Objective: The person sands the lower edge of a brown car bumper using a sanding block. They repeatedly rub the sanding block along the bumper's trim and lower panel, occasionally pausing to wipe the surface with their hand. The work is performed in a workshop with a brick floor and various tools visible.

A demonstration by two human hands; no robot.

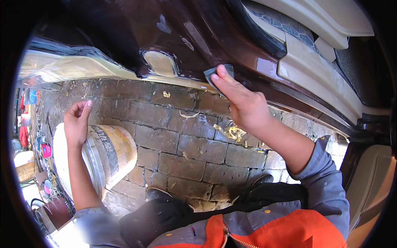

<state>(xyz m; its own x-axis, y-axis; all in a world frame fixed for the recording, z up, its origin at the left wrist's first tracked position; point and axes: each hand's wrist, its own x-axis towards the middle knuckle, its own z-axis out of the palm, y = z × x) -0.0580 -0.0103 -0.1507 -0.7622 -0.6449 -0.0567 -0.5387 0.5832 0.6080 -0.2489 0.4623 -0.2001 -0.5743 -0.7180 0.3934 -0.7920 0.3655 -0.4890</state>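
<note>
My right hand (248,105) holds a folded dark grey-green sheet, apparently sandpaper (229,69), against the lower edge of a dark maroon car body (198,40). Two fingertips lie over the sheet, and the thumb side is partly hidden. To the left of it on the bodywork is a beige, filler-like patch (160,63) with a scuffed, pale border. Several lighter scuffed spots mark the paint above. My left hand (77,121) hovers by the rim of a white plastic bucket (111,152), fingers curled and thumb against them, with nothing visible in it.
Torn strips of yellowish masking tape (232,130) litter the brick paving (186,148) below the car. At right is an open car door (372,186), with beige sill trim (316,77) above. Several tins and hoses (46,150) crowd the far left.
</note>
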